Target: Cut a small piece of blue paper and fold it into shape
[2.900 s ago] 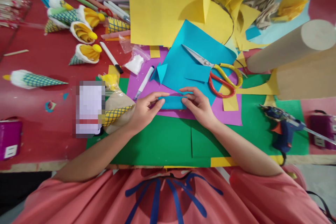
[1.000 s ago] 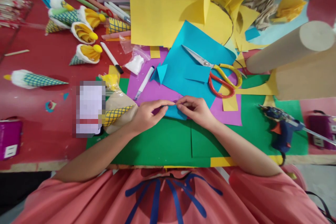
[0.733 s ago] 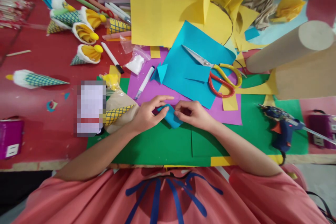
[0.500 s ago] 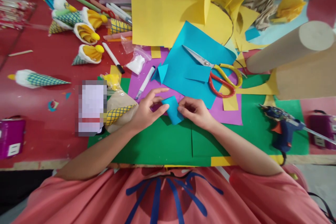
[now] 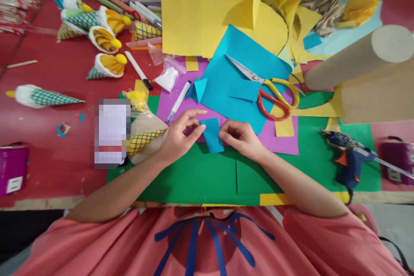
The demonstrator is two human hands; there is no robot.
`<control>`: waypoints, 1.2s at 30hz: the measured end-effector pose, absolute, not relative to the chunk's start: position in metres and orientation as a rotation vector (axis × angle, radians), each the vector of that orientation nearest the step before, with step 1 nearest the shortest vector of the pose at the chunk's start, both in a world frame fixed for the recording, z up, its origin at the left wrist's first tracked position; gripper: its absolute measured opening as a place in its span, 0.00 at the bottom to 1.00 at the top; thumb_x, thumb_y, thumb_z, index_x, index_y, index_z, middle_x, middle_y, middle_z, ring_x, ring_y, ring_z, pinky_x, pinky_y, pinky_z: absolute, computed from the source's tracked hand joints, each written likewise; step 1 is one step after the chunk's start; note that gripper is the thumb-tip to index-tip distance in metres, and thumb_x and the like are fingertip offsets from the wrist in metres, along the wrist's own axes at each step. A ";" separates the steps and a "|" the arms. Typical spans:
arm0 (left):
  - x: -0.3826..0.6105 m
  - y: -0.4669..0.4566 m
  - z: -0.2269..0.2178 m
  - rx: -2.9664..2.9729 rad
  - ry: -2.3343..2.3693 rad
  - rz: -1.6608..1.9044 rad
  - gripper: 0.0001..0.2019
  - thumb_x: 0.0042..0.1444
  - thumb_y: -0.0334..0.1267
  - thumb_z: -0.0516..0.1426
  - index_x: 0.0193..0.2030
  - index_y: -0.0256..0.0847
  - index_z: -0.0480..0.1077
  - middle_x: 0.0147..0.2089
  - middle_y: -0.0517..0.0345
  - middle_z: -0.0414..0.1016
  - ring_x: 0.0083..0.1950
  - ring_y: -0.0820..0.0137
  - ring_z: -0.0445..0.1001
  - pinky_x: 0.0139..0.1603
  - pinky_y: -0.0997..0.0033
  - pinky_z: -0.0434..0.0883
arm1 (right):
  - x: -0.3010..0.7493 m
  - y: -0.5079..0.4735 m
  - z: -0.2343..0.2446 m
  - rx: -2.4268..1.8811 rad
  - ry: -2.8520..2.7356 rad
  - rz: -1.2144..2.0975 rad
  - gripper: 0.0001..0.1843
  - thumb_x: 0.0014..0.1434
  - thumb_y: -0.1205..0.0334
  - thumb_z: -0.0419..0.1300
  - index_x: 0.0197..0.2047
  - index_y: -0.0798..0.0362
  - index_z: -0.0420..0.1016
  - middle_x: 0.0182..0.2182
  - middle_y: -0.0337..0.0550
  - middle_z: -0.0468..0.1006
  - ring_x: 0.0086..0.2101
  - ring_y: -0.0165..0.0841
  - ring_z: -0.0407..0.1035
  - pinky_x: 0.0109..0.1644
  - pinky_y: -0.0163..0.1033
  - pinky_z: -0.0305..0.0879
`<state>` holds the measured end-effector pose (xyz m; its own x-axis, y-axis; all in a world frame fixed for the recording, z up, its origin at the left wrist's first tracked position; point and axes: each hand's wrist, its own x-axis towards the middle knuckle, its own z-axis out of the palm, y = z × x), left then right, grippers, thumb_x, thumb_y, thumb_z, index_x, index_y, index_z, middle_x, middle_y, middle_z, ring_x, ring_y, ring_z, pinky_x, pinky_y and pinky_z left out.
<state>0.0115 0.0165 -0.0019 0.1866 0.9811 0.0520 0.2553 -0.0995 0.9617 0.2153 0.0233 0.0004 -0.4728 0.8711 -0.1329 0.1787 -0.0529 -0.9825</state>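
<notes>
A small piece of blue paper (image 5: 212, 137) is held between my hands above the green and purple sheets. The thumb and a finger of my left hand (image 5: 181, 136) pinch its upper left corner, while the index finger stretches out above it. On the other edge, my right hand (image 5: 241, 139) grips the paper between thumb and curled fingers. Just beyond lies a larger blue sheet (image 5: 216, 64), bearing scissors (image 5: 261, 84) with yellow and red handles. A folded blue paper piece (image 5: 198, 89) and a capped white marker (image 5: 179, 101) are near my left hand.
Several paper cones (image 5: 106, 39) with yellow tips lie at the left. A glue gun (image 5: 349, 159) rests on the green sheet (image 5: 200, 181) at the right. Behind it are a cardboard tube (image 5: 349, 62) and yellow paper shapes (image 5: 200, 17). A small plastic bag (image 5: 170, 75) holds something white.
The small blue paper has turned slightly and lies flatter between my fingers, showing more of its face. Both hands stay almost in place.
</notes>
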 end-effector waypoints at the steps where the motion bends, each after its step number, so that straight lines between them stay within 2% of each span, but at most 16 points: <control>1: 0.012 0.016 -0.002 1.544 1.222 0.996 0.16 0.58 0.38 0.59 0.53 0.42 0.68 0.29 0.62 0.73 0.28 0.77 0.71 0.30 0.79 0.68 | 0.215 0.023 0.001 -1.123 -1.664 1.579 0.11 0.59 0.58 0.57 0.29 0.55 0.67 0.22 0.36 0.67 0.22 0.24 0.58 0.26 0.32 0.53; 9: 0.011 0.014 -0.003 1.585 1.215 0.971 0.16 0.58 0.38 0.58 0.53 0.42 0.67 0.28 0.63 0.72 0.27 0.77 0.72 0.29 0.79 0.70 | 0.215 0.024 0.002 -1.080 -1.699 1.627 0.10 0.57 0.59 0.59 0.28 0.54 0.65 0.21 0.34 0.65 0.22 0.24 0.55 0.25 0.31 0.52; 19: 0.012 0.011 -0.003 1.703 1.203 0.893 0.17 0.57 0.36 0.58 0.54 0.42 0.66 0.29 0.63 0.74 0.29 0.77 0.73 0.33 0.79 0.70 | 0.215 0.023 0.001 -1.135 -1.603 1.653 0.16 0.60 0.50 0.57 0.30 0.55 0.66 0.22 0.35 0.68 0.22 0.25 0.59 0.27 0.32 0.56; 31: 0.011 0.013 -0.003 1.612 1.221 0.924 0.14 0.60 0.38 0.57 0.52 0.42 0.68 0.33 0.59 0.76 0.30 0.76 0.74 0.31 0.79 0.71 | 0.215 0.024 0.001 -1.125 -1.664 1.617 0.14 0.62 0.53 0.56 0.30 0.55 0.66 0.22 0.36 0.68 0.22 0.25 0.59 0.27 0.32 0.55; 36: 0.013 0.013 -0.004 1.589 1.218 0.958 0.15 0.59 0.38 0.57 0.52 0.42 0.67 0.30 0.62 0.75 0.29 0.77 0.73 0.31 0.80 0.70 | 0.215 0.023 0.001 -1.131 -1.643 1.634 0.15 0.61 0.51 0.56 0.29 0.54 0.66 0.22 0.36 0.69 0.22 0.25 0.60 0.27 0.33 0.55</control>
